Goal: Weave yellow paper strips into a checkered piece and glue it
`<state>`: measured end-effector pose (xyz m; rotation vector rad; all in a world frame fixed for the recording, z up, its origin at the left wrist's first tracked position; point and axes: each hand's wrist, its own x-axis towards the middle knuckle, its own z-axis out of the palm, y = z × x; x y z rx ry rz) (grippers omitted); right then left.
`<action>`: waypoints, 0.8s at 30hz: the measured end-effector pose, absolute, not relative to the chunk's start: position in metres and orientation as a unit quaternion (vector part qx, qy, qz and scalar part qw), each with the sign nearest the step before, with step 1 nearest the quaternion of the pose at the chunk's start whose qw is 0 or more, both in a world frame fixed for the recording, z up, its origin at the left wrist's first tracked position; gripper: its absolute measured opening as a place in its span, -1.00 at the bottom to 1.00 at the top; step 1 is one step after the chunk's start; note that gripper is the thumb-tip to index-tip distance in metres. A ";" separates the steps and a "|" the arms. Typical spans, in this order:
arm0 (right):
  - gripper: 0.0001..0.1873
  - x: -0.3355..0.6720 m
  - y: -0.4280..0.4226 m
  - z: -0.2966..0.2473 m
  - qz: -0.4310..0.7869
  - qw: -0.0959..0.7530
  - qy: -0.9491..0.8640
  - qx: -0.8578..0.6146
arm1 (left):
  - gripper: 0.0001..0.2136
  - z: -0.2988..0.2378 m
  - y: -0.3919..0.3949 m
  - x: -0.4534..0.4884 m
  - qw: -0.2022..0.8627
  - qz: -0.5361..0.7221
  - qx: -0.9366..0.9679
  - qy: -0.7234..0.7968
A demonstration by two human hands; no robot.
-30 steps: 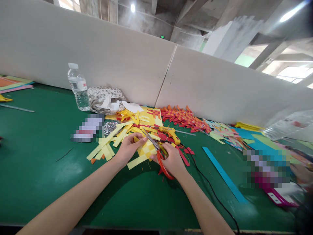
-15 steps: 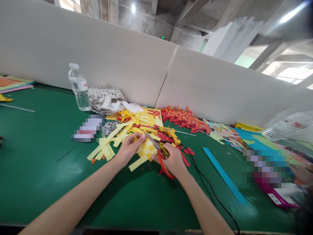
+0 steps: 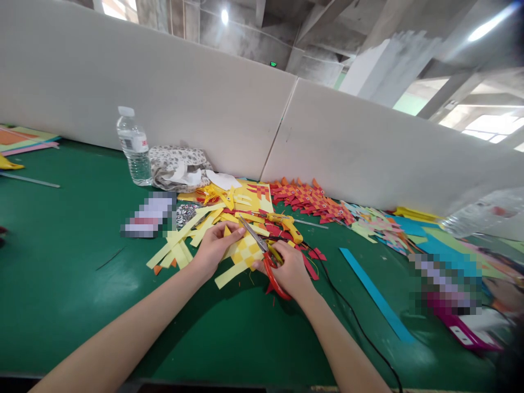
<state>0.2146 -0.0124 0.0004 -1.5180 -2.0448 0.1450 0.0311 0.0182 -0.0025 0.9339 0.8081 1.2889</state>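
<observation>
My left hand (image 3: 216, 244) pinches a woven yellow checkered paper piece (image 3: 245, 252) by its left side. A pale yellow strip sticks out from the piece's lower edge. In my right hand (image 3: 290, 268) are scissors (image 3: 275, 279) with one red and one yellow handle showing, the metal blades pointing up and left across the paper. The blade tips lie near my left fingertips. Behind the hands are loose yellow paper strips (image 3: 177, 241) and a yellow glue gun (image 3: 290, 225) with a black cord.
Woven red and orange paper fish (image 3: 307, 197) are heaped along the grey partition (image 3: 229, 103). A water bottle (image 3: 134, 147) stands by a patterned cloth bag (image 3: 180, 164). A blurred phone-like object (image 3: 149, 214) lies left, a blue strip (image 3: 374, 292) right. Another person's hand (image 3: 501, 292) shows at far right.
Both hands, the paper and the scissors stay almost in place. The view has shifted very slightly.
</observation>
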 end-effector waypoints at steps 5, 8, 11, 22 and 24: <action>-0.63 0.214 -0.012 0.001 0.047 0.297 -0.769 -0.564 | -0.76 -0.003 0.019 0.030 0.637 0.561 0.398 0.349; -0.64 0.213 -0.013 0.002 0.055 0.297 -0.769 -0.563 | -0.78 -0.003 0.019 0.030 0.637 0.560 0.403 0.346; -0.66 0.214 -0.014 0.003 0.058 0.292 -0.774 -0.559 | -0.79 -0.003 0.018 0.031 0.637 0.551 0.417 0.342; -0.65 0.214 -0.014 0.003 0.068 0.281 -0.779 -0.556 | -0.83 -0.007 0.019 0.031 0.625 0.536 0.465 0.325; -0.65 0.214 -0.013 0.003 0.067 0.286 -0.778 -0.555 | -0.82 -0.007 0.020 0.030 0.624 0.535 0.467 0.327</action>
